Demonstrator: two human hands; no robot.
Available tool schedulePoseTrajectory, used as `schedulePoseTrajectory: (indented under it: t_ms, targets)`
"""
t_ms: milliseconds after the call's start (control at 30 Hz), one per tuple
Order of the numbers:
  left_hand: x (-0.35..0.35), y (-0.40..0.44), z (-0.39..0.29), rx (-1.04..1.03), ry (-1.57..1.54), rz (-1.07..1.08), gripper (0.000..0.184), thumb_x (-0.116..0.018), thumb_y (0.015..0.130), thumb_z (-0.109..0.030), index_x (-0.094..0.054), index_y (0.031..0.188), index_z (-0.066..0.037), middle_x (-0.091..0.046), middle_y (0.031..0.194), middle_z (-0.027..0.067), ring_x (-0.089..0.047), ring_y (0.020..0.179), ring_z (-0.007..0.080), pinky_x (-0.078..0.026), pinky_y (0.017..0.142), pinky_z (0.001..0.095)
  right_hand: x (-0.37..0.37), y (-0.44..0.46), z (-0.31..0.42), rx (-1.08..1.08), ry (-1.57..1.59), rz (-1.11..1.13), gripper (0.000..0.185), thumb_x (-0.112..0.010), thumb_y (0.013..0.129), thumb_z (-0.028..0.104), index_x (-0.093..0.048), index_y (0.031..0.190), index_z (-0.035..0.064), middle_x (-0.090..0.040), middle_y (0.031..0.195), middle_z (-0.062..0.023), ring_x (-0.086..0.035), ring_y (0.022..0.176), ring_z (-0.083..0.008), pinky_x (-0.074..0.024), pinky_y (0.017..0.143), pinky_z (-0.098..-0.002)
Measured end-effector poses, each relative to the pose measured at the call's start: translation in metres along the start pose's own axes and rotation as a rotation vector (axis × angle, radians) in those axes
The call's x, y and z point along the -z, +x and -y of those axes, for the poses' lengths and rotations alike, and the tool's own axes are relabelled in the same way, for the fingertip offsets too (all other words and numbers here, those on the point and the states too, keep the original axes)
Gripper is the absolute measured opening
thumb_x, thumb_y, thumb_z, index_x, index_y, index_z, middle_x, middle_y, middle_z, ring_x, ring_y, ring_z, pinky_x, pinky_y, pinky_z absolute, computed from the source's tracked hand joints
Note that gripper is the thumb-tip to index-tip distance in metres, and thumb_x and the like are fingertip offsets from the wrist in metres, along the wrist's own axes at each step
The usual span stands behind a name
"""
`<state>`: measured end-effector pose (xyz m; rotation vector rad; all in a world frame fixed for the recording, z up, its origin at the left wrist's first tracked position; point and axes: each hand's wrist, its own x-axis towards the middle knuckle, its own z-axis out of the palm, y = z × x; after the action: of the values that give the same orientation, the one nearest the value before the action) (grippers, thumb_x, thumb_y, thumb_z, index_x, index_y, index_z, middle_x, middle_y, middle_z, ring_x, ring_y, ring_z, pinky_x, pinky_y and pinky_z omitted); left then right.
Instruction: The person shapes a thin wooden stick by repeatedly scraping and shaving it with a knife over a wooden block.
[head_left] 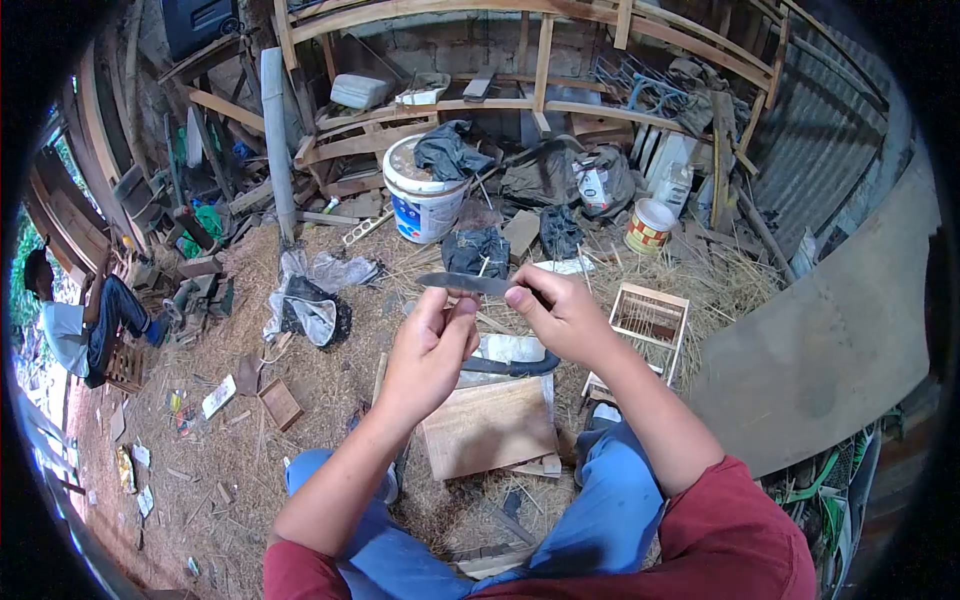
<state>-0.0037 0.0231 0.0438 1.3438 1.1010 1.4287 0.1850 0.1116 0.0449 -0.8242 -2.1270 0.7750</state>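
Observation:
A knife [465,284] with a broad grey blade is held level in front of me, its tip pointing left. My right hand [558,312] is closed around its handle, the thumb pressed near the base of the blade. Close under the tip end, my left hand [432,345] is closed in a pinch. Whether those fingers grip the blade or a small piece behind it, I cannot tell. Below both hands lies a pale wooden board [490,428] between my knees. Beyond the board is a dark-rimmed container [510,355] with something whitish in it.
A small slatted wooden cage [648,322] stands right of my right hand. Farther back are a large white bucket [425,200] and a smaller tin [650,226]. A big flat sheet [820,340] leans at right. Straw litters the ground; a person [90,310] sits far left.

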Motion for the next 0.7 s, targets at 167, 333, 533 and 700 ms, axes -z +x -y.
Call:
schedulePoseTrajectory:
  t_ms: [167,333,533,700]
  targets:
    - [-0.007,0.001,-0.009,0.084,-0.096,0.000,0.010,-0.051,0.102,-0.012,-0.054,0.107,-0.005,-0.049,0.074,-0.0020,-0.041,0.058,0.0053,-0.032,0.049,0.0237,0.002,-0.001,0.004,0.111,-0.106,-0.035,0.034,-0.063,0.098,0.037,-0.063,0.095,0.0027,-0.064,0.081,-0.0174,-0.063,0.078,-0.0368,-0.0484,0.068,-0.0431]
    - [-0.005,-0.001,-0.006,-0.011,0.201,0.018,0.017,-0.048,0.104,-0.015,-0.056,0.110,0.000,-0.054,0.081,0.0074,-0.053,0.074,0.0172,-0.044,0.070,0.0335,0.004,0.000,0.001,0.172,-0.144,-0.067,0.036,-0.065,0.096,0.038,-0.063,0.094,0.0022,-0.064,0.081,-0.0179,-0.063,0.079,-0.0384,-0.0478,0.068,-0.0443]
    - [-0.014,-0.007,-0.026,-0.276,0.516,-0.010,0.028,-0.046,0.107,-0.019,-0.059,0.117,0.003,-0.064,0.100,0.0226,-0.063,0.092,0.0383,-0.048,0.084,0.0436,0.006,0.001,-0.002,0.325,-0.192,-0.181,0.040,-0.067,0.095,0.042,-0.061,0.089,0.0022,-0.061,0.078,-0.0171,-0.061,0.076,-0.0381,-0.0465,0.068,-0.0446]
    - [-0.011,-0.009,-0.022,-0.334,0.665,-0.065,0.025,-0.048,0.106,-0.016,-0.062,0.107,0.005,-0.064,0.097,0.0258,-0.061,0.091,0.0441,-0.048,0.083,0.0465,0.005,0.002,-0.002,0.371,-0.223,-0.206,0.040,-0.068,0.093,0.042,-0.061,0.089,0.0020,-0.060,0.076,-0.0158,-0.060,0.074,-0.0368,-0.0462,0.069,-0.0439]
